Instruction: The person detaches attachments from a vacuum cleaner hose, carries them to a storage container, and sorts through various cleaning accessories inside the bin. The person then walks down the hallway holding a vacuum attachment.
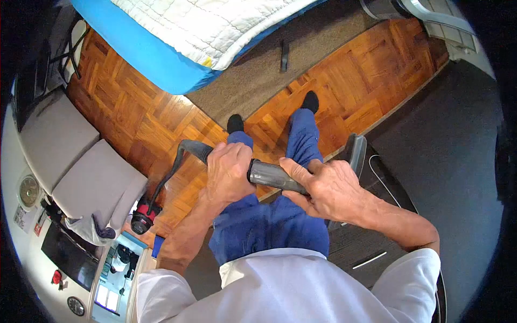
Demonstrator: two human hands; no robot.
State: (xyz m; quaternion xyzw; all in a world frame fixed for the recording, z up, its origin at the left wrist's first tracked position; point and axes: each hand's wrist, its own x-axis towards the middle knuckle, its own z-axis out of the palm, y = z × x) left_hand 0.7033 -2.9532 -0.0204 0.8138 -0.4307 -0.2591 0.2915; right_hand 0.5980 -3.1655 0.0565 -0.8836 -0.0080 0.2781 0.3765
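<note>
A vacuum cleaner hose (183, 153) arches from the red and black vacuum cleaner (144, 216) on the floor up to my hands. My left hand (230, 169) is wrapped round the ribbed hose near its end. A smooth dark grey tube (269, 175) runs across from there, in front of my legs. My right hand (327, 185) grips the other end of this tube, its thumb lying along the top. Beyond the right hand a long grey floor nozzle (356, 153) sticks out; its joint with the tube is hidden behind the fingers.
A bed (183, 48) with a white quilt stands ahead, beside a brown rug (237, 97) holding a dark flat strip (284, 56). A grey sofa (97, 177) is to the left. A dark drawer unit (355, 245) stands close on the right, with a white cable (383, 180).
</note>
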